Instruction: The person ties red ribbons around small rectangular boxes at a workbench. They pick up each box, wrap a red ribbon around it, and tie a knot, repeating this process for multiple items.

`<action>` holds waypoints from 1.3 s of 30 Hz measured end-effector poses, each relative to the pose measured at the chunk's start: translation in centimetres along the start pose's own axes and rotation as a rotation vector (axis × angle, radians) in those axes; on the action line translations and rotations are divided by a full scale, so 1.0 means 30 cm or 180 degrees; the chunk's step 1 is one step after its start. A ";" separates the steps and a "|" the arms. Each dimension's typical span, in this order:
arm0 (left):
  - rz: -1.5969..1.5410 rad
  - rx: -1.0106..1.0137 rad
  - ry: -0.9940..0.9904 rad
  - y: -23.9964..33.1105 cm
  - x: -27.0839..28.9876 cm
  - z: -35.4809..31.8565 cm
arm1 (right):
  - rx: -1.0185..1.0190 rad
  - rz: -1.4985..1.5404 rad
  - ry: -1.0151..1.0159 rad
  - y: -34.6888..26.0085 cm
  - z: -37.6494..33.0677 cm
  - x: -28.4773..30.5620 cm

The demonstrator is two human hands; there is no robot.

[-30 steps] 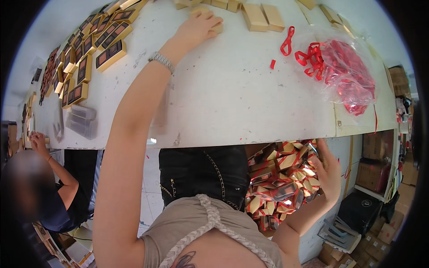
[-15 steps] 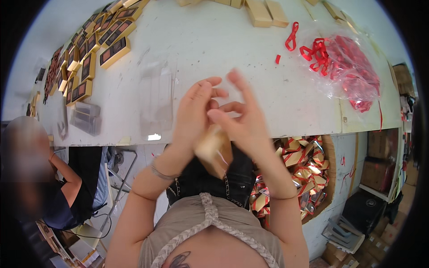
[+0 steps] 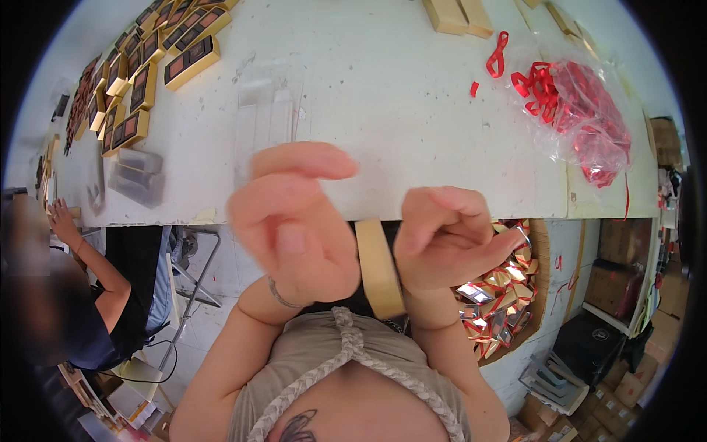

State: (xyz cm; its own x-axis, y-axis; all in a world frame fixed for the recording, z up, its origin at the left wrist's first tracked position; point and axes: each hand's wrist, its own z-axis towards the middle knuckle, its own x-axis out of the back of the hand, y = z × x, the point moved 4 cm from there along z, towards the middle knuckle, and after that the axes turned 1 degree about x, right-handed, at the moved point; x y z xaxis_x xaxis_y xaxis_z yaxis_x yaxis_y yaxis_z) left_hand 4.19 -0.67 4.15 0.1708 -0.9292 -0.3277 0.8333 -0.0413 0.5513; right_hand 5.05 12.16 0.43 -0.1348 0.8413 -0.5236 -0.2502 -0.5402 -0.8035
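A narrow gold box (image 3: 380, 271) stands on edge near my waist, just past the table's front edge. It is pressed between the heels of my two hands, clear of the fingertips. My left hand (image 3: 298, 221) is on its left side, with the fingers loosely bent, the index finger pointing right and the thumb raised. On the box's right side, my right hand (image 3: 445, 232) turns its palm upward with curled fingers and the thumb out to the right. Both hands are slightly blurred. Whether the fingers hold anything thin, I cannot make out.
Gold boxes with dark windowed faces (image 3: 191, 62) crowd the table's far left, near clear plastic cases (image 3: 136, 177). Clear sleeves (image 3: 265, 118) lie mid-table. Right are red ribbons in a plastic bag (image 3: 589, 110). Below stands a carton (image 3: 543, 295) of ribboned boxes. A co-worker's hand (image 3: 65, 222) rests left.
My hands have drawn apart and come closer to my body, fingers no longer together. The gold box between them has turned to show a narrow side. The co-worker's hand now shows on the table.
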 end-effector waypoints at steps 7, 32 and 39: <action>0.0810 0.0699 -0.0910 -0.079 0.058 -0.178 | 0.1300 -0.1184 -0.0116 0.198 -0.068 0.003; -0.0256 0.4273 -0.0416 0.045 0.404 -0.614 | -0.2964 0.2320 -0.0222 0.347 -0.526 0.229; -0.0949 0.4102 -0.1116 0.024 0.195 -0.390 | -0.2699 0.2033 -0.0925 0.255 -0.388 0.177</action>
State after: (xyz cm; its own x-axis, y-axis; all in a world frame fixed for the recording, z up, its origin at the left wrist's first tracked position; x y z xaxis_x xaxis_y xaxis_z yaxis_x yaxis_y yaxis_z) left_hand 11.94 -1.83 -6.36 -0.2287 -0.8605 -0.4553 -0.2937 -0.3849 0.8750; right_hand 13.57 12.21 -11.79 -0.2533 0.3144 -0.9149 0.6706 -0.6246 -0.4003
